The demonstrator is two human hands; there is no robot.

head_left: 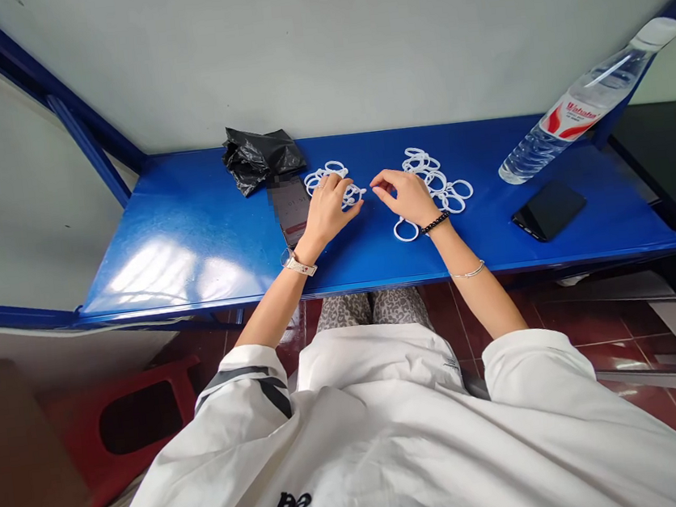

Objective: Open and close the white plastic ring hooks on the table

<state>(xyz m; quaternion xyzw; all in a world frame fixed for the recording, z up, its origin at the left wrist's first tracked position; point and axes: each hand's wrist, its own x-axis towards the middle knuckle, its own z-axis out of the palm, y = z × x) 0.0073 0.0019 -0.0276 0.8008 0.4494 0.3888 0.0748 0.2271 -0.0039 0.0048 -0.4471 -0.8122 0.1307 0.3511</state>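
My left hand point(328, 211) curves over a small heap of white rings point(335, 167) on the blue table. Between its fingertips and thumb shows a white ring point(354, 195) with a small nub pointing to the right. Just across a narrow gap is my right hand point(408, 196), its fingers bent together in a pinch. Whatever those fingers hold, if anything, is too small to make out. Beside and behind the right hand lies a second heap of thin white rings point(437, 184), partly covered by it. One single ring point(406, 230) rests near the right wrist.
A crumpled black plastic bag point(266, 154) and a dark, flat box-like item point(292, 210) lie left of the hands. To the right are a water bottle point(578, 112) and a black phone point(549, 211). The blue table point(200, 220) meets a pale wall behind.
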